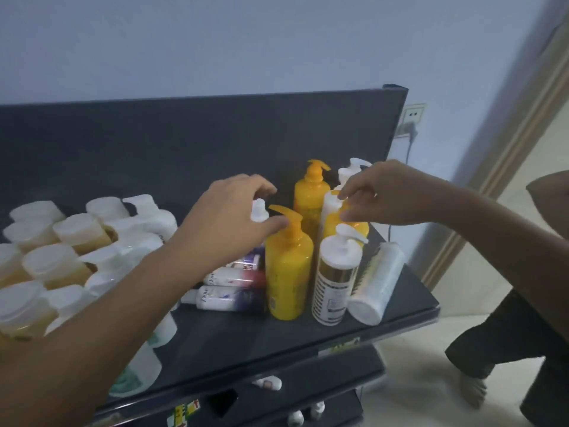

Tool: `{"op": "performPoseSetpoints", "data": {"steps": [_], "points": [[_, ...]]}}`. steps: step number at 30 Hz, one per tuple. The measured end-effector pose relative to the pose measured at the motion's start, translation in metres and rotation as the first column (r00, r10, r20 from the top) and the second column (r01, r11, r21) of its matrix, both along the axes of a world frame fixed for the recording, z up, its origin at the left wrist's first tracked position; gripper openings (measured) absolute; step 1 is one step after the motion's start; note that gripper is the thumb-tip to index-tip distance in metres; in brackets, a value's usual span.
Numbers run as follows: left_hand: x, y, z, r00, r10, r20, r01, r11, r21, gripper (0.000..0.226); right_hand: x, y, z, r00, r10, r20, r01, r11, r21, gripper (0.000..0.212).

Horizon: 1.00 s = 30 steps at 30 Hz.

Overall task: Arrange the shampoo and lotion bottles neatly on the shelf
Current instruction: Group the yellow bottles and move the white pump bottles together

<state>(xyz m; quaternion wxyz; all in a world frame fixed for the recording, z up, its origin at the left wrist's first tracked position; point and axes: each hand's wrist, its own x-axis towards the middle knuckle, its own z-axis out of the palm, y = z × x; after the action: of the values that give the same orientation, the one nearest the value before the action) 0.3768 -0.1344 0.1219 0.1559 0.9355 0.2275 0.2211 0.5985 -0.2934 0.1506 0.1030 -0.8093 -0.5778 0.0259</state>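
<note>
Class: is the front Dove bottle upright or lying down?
Lying down: the Dove bottle rests on its side on the shelf, cap pointing left, beside the upright yellow bottle.

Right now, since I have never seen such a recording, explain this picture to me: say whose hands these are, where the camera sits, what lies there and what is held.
There is no machine here, just a person's two bare hands, filmed by one camera worn on the head and looking down. On the dark shelf stand yellow pump bottles. Labelled bottles lie flat, and capped bottles crowd the left side. The left hand curls its fingers round a small white pump bottle. The right hand pinches a white bottle.
</note>
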Motion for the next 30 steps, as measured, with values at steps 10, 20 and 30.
{"op": "performPoseSetpoints", "data": {"steps": [10,20,30], "points": [[0.076,-0.021,-0.01,0.881,0.095,-0.463,0.046,0.958,0.284,0.028,0.041,-0.021,-0.047,0.97,0.181,-0.163,-0.182,0.983,0.011,0.041],[0.093,-0.053,-0.015,0.929,-0.109,-0.353,0.126,0.992,0.026,0.051,0.137,-0.043,-0.11,0.987,-0.041,-0.154,-0.007,0.954,-0.3,0.031],[0.107,-0.066,-0.024,0.944,-0.08,-0.321,0.105,0.993,0.058,0.024,0.184,-0.009,-0.198,0.651,-0.638,-0.411,0.482,0.766,-0.426,0.052]]}}
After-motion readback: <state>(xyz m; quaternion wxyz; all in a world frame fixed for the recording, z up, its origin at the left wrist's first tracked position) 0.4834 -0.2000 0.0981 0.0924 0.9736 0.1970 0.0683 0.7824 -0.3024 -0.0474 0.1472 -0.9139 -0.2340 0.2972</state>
